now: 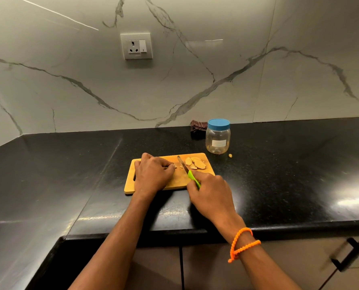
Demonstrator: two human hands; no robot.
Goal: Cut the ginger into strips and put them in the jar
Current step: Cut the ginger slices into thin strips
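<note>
A wooden cutting board (178,181) lies on the black counter. Several ginger slices (196,163) sit in a small heap at its far right. My left hand (152,174) rests on the board's left half, its curled fingertips pinching a small ginger piece (175,165). My right hand (211,195) grips the green handle of a knife (188,171), whose blade lies on the board between the small piece and the slices. A clear plastic jar (218,137) with a blue lid screwed on stands just beyond the board's far right corner.
A dark folded cloth (198,128) lies behind the jar against the marble wall. A ginger scrap (230,155) lies on the counter (279,174) right of the jar. A wall socket (136,46) is above. Cabinet doors with a black handle (348,256) are below the counter edge.
</note>
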